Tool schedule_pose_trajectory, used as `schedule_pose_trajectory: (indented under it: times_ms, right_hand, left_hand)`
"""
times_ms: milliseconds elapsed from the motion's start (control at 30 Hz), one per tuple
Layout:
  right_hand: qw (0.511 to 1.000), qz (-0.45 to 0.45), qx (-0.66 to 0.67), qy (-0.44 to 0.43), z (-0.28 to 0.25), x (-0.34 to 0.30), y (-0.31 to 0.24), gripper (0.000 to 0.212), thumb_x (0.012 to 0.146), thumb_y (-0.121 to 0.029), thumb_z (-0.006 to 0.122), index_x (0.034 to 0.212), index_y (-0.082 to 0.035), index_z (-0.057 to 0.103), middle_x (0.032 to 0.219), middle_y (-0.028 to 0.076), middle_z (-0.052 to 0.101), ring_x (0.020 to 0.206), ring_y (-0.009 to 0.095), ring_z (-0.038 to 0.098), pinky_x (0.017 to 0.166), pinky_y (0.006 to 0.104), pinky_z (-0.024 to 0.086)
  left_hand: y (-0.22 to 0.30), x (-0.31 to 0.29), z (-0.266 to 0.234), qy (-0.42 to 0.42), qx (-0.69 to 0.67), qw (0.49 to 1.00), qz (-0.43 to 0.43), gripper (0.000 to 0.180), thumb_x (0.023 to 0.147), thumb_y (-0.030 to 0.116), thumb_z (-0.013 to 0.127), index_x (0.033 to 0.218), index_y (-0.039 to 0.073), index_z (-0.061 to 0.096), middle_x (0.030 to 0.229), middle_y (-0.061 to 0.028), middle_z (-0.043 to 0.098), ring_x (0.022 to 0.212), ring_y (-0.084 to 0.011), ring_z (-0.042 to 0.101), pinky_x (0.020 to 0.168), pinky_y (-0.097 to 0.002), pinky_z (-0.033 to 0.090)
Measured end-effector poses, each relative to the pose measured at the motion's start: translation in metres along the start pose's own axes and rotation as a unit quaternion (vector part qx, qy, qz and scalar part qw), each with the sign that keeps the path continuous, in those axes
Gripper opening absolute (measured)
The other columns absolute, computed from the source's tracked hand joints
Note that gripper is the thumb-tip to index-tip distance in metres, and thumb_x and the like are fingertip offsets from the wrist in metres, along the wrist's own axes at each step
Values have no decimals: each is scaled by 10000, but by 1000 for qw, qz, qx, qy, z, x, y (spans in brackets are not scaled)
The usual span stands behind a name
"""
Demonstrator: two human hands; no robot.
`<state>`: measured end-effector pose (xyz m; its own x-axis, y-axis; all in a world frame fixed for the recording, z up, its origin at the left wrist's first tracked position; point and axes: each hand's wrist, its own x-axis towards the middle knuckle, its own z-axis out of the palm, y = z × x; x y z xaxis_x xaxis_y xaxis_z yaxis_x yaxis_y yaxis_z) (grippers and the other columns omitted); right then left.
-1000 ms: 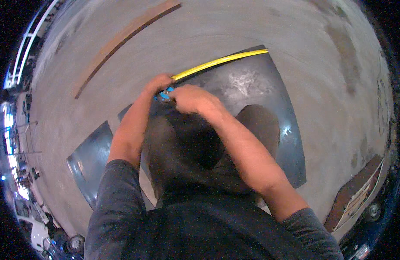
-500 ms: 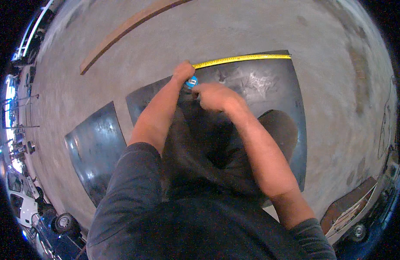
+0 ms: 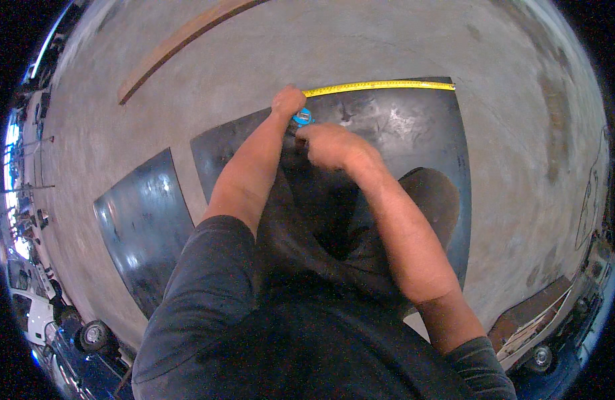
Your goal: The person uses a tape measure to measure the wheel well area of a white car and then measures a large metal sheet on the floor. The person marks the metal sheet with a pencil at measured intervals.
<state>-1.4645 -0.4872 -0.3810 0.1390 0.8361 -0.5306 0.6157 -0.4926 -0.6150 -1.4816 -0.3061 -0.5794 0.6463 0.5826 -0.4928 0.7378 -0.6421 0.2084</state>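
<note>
A dark metal sheet [image 3: 414, 133] lies flat on the floor under me, partly hidden by my legs. The yellow blade of a tape measure [image 3: 381, 85] stretches along its far edge, its end at the far right corner. My left hand [image 3: 289, 101] is closed at the other end of the blade, on the tape measure, whose blue case shows just beside it. My right hand [image 3: 337, 147] sits close to the case with its fingers curled together. Something dark shows at those fingertips, too small to name.
A smaller metal sheet [image 3: 144, 220] lies to the left. Beyond, a long wooden beam [image 3: 187, 39] rests on the concrete floor [image 3: 361, 40]. Vehicles with wheels [image 3: 94, 336] stand at the lower left, and a brown panel [image 3: 531, 313] is at the lower right.
The view has shifted slightly. The blue case and my left hand sit a little farther away and to the right in the picture; the blade still spans the far edge.
</note>
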Motion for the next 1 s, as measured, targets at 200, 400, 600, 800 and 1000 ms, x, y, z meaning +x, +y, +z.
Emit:
schedule_pose_trajectory:
  times_ms: [200, 400, 600, 800, 1000]
  right_hand:
    - [999, 15, -14, -43, -6, 0, -6, 319, 782, -85, 548, 1075, -88, 671, 1105, 175, 661, 1030, 362, 631, 873, 462, 509]
    - [997, 16, -25, -77, 5, 9, 3, 311, 764, -72, 551, 1044, -73, 689, 1100, 192, 661, 1018, 362, 640, 860, 464, 517]
    - [996, 15, -40, -76, 6, 10, 1, 329, 749, -63, 551, 1050, -42, 681, 1101, 197, 659, 1032, 368, 635, 876, 460, 515]
    - [996, 0, -41, -78, 10, 15, 4, 345, 737, -55, 550, 1056, -58, 681, 1105, 200, 657, 1035, 371, 633, 880, 464, 512]
    - [997, 17, -30, -67, 7, 14, 1, 345, 741, -60, 553, 1062, -64, 681, 1107, 193, 658, 1031, 368, 635, 879, 462, 513]
  left_hand:
    - [-11, 15, 14, 12, -1, 1000, 16, 346, 877, 225, 477, 1076, 32, 684, 1229, -214, 587, 1131, -379, 581, 959, -454, 464]
    - [-12, 24, 19, 23, -45, 999, -18, 365, 853, 223, 510, 1086, -19, 655, 1181, -237, 611, 1107, -390, 593, 946, -453, 472]
    - [-14, 21, 16, 31, -31, 999, 4, 375, 848, 227, 518, 1093, -26, 648, 1175, -250, 612, 1110, -387, 595, 938, -456, 477]
    - [-18, 30, 23, 19, -37, 999, -16, 371, 860, 225, 513, 1109, -20, 639, 1205, -249, 597, 1126, -381, 588, 945, -451, 474]
    - [-23, 40, 32, 4, -14, 1000, -15, 358, 865, 205, 506, 1127, -7, 626, 1210, -232, 600, 1124, -378, 589, 947, -452, 473]
